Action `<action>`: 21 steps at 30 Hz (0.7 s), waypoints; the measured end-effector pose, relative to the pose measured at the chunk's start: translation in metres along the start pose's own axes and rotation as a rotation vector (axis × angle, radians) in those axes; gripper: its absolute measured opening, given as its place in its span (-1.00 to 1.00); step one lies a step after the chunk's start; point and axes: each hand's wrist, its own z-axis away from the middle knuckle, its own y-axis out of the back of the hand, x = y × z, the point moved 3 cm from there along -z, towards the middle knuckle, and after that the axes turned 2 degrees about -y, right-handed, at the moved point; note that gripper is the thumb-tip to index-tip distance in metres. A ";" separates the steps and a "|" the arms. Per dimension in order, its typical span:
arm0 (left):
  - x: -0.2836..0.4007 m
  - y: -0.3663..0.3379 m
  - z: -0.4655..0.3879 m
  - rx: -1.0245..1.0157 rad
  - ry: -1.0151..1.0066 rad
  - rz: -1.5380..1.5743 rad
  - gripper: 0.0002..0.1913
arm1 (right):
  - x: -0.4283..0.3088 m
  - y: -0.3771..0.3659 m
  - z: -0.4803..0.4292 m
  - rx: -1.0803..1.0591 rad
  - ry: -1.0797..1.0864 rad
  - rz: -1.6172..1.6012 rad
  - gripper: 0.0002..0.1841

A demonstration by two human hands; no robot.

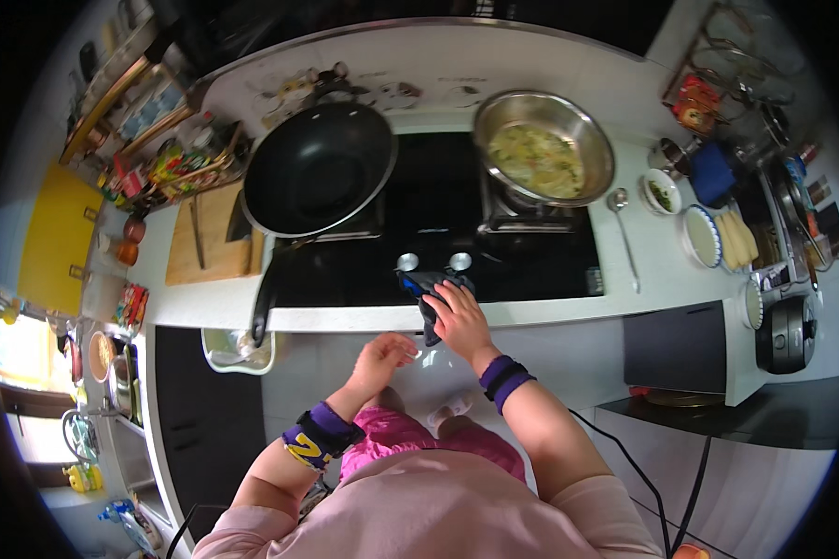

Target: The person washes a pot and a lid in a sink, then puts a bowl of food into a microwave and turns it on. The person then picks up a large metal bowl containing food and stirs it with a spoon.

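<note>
My right hand (459, 323) lies over a dark cloth (430, 290) with a blue patch, at the front edge of the black glass cooktop (433, 209). The cloth partly hangs over the counter edge, just below two metal control knobs (460, 261). To the left, my left hand (384, 358) is in front of the counter with its fingers curled, touching nothing that shows. A black wok (319, 168) stands on the left burner, empty. On the right burner is a steel pot (599, 164) holding yellowish food with green bits in liquid.
The wok's handle (263, 300) sticks out past the counter edge, above a white bin (274, 356). Left of the wok, a cleaver and a dark rod lie on a wooden cutting board (210, 237). A metal spoon (626, 237) and several bowls are at the right.
</note>
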 end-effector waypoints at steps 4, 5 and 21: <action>0.046 -0.103 -0.036 -0.252 -0.075 -0.075 -0.83 | 0.071 0.060 0.031 0.066 -0.059 0.032 -0.50; 0.050 -0.121 -0.040 -0.312 -0.107 -0.090 -0.84 | 0.082 0.071 0.038 0.067 -0.095 0.009 -0.52; 0.109 -0.346 -0.185 -0.543 -0.172 -0.008 -0.87 | 0.269 0.201 0.102 0.049 -0.173 -0.037 -0.68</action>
